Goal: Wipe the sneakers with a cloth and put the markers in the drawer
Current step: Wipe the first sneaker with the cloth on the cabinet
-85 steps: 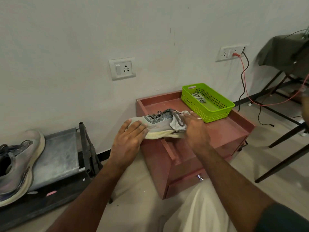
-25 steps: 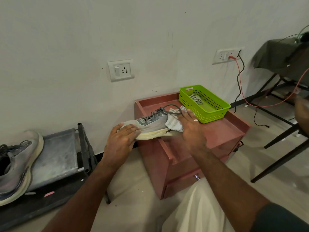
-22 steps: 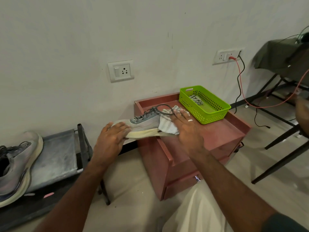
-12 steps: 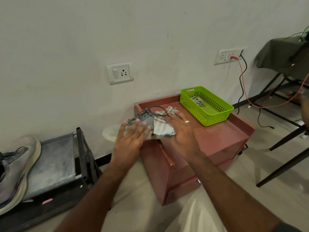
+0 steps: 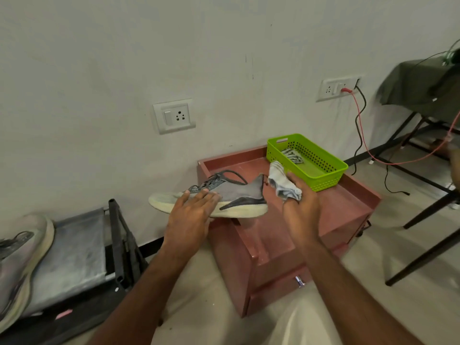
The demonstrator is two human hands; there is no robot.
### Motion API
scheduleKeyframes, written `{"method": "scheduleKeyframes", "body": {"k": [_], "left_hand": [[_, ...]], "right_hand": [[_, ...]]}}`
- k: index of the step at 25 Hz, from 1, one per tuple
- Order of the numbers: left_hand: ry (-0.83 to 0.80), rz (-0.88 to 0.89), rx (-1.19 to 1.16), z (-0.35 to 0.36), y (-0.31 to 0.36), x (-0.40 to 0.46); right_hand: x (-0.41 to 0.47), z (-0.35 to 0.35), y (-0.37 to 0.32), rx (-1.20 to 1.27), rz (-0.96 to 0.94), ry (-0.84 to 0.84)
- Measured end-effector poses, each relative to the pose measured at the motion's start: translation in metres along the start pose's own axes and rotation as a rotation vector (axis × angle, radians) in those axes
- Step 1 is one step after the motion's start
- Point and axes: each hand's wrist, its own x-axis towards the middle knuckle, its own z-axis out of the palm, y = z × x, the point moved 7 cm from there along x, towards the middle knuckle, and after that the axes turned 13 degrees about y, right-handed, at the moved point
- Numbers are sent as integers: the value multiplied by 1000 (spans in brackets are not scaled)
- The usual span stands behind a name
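A grey sneaker [image 5: 239, 192] with a cream sole lies across the left edge of the red cabinet [image 5: 348, 195], its toe hanging out past the edge. My left hand [image 5: 191, 215] rests on the toe part with the fingers laid flat over the upper. Just right of the heel, my right hand [image 5: 301, 207] grips a bunched pale cloth [image 5: 282, 183], which is clear of the shoe. A second sneaker [image 5: 20, 257] sits on a low black rack [image 5: 74, 245] at far left. The cabinet's drawer [image 5: 273, 292] is closed, its metal knob [image 5: 300, 281] showing. No markers can be made out.
A lime green basket [image 5: 323, 175] holding a few grey striped items stands at the back of the cabinet top. Red and black cables [image 5: 361, 130] hang from a wall socket on the right. A dark-legged chair [image 5: 423, 83] draped in green cloth stands at far right.
The sneaker has been turned so its side faces me and has shifted left. My right hand has lifted the cloth off the shoe, toward the heel end. My left hand stays on the toe.
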Motion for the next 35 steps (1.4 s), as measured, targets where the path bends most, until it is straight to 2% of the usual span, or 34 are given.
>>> {"method": "scheduleKeyframes", "body": {"k": [1,2,4,5,6,7,10,11,12,18,22,25,27,28,30,32,35], "left_hand": [[-10,3,-24,-2,0,-1],[-26,-7,-39,-4,-2,-2],[-67,-41,-68,-5,-5,-3],[-82,-48,-81,-5,-5,-2],[-91,-54,-87,-6,-5,-3],[-97,-62,-89,-7,-5,-4],[-59,-61,-113,-12,-5,-8],[-58,-57,-119,-12,-6,-9],[-58,-58,-119,-12,-6,-9],[-141,-100,-128,-6,-6,-8],[-161,-156,-132,-8,-10,-8],[-180,-93,-70,-10,-3,-2],[-190,-131,-57,-12,-5,-4],[-189,-146,-53,-13,-5,-4],[-193,-121,-24,-13,0,-2],[-184,-98,-6,-16,4,0],[-143,-51,5,-20,9,0]], "right_hand": [[-5,-1,-8,-20,-93,-35],[-16,3,-24,-54,-263,-122],[-50,26,-52,-205,-675,-392],[-61,37,-53,-335,-813,-499],[-63,43,-47,-425,-842,-546],[-54,42,-38,-439,-763,-522],[-11,3,5,-424,-202,-278],[-5,-8,15,-425,-81,-229],[-4,-12,15,-394,-70,-201],[-35,12,-55,-141,-542,-256],[-24,1,-47,-72,-451,-147],[-47,24,-66,-48,-589,-353],[-62,41,-58,-183,-682,-503],[-57,42,-46,-262,-651,-530],[-36,34,-27,-338,-516,-483],[-13,14,-7,-351,-369,-339],[-2,-15,30,-140,240,-113]]}}
